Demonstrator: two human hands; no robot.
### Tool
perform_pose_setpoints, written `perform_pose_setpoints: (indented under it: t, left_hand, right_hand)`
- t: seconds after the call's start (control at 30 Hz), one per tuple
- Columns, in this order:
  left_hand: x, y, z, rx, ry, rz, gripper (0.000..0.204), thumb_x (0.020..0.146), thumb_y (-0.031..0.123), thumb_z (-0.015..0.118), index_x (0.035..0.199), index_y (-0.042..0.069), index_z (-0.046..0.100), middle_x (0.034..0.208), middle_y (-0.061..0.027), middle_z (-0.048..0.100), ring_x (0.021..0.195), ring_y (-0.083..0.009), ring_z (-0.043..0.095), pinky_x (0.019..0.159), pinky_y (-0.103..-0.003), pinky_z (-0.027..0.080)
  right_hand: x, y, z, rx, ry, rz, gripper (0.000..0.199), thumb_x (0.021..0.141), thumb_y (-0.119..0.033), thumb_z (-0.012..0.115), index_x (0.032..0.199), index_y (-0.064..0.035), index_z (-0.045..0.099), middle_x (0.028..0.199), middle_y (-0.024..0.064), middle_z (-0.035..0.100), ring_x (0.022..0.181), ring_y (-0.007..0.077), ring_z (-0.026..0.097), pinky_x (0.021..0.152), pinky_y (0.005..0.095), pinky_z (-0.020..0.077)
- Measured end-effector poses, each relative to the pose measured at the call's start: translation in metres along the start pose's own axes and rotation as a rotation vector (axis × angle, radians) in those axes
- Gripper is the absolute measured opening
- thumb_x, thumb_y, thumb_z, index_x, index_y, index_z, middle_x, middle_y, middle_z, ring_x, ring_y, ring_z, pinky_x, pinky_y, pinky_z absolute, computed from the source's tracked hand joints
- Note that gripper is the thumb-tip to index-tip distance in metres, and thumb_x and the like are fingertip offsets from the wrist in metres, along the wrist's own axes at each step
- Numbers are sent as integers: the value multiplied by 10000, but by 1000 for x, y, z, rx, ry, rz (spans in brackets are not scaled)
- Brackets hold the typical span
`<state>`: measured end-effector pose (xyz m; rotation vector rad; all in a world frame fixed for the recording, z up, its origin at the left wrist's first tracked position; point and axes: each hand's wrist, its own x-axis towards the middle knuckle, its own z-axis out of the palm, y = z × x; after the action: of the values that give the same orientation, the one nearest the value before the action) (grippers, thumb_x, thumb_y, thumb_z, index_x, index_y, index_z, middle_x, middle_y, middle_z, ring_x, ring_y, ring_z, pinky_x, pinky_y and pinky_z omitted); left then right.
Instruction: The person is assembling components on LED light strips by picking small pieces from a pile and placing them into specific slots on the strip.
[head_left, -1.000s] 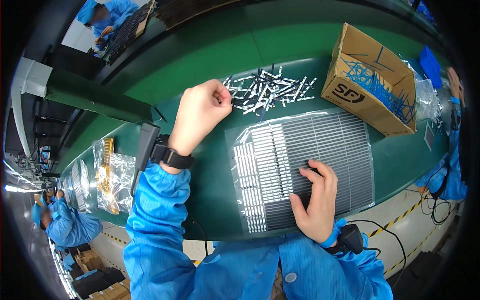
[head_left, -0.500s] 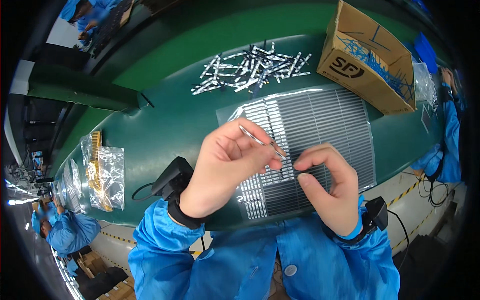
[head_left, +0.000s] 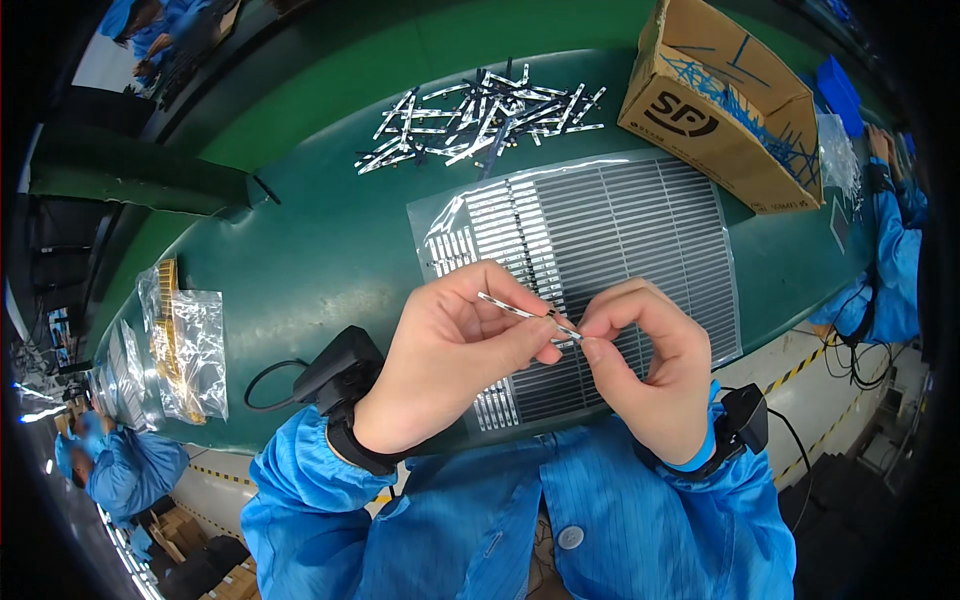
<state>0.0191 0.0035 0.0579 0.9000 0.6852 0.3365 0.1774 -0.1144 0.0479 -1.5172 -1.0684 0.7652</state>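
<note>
Between the thumb and fingers of my left hand (head_left: 435, 355) is a thin black-and-white strip (head_left: 503, 304), held slanting down to the right. My right hand (head_left: 655, 370) pinches the strip's right end between thumb and forefinger. Both hands hover over a clear sheet (head_left: 640, 250) lined with long dark grooves. Rows of similar strips (head_left: 497, 222) lie side by side on its left part; my hands cover some of them. Beyond the sheet, a loose heap of black-and-white strips (head_left: 480, 120) lies on the green table (head_left: 300, 240).
At the far right stands an open cardboard box (head_left: 700, 125) holding thin blue sticks (head_left: 740, 110). Clear plastic bags (head_left: 205, 340) with golden strips lie at the left. Black devices with cables are strapped to both wrists. Other people sit at left and right.
My right hand has closed its thumb and forefinger on the strip's free end. The strip now tilts less steeply. The whole view has shifted slightly.
</note>
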Motion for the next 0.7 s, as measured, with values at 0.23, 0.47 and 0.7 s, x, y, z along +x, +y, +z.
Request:
perform_pose_setpoints:
  t: [0.23, 0.47, 0.7]
  left_hand:
    - [0, -2, -3, -8, -32, -17, 99, 925, -64, 621, 986, 3, 582, 999, -160, 712, 826, -152, 706, 750, -262, 584]
    - [-2, -3, -13, 230, -124, 53, 98, 904, -59, 653, 988, -14, 672, 997, -112, 721, 856, -157, 694, 762, -277, 563]
    - [-9, 9, -9, 659, -280, 381, 206, 769, -26, 807, 966, 22, 766, 906, -96, 745, 832, -186, 715, 736, -291, 556]
  right_hand:
    - [0, 0, -1, -13, -31, 10, 144, 767, 42, 689, 877, -41, 648, 876, 47, 669, 773, 169, 588, 760, 296, 459]
    - [6, 0, -13, 129, -172, -13, 141, 790, 71, 644, 896, -19, 623, 892, 44, 625, 794, 129, 560, 761, 259, 462]
    - [17, -2, -25, 287, -403, 104, 91, 838, 49, 611, 894, -21, 599, 876, 16, 583, 814, 99, 532, 757, 256, 455]
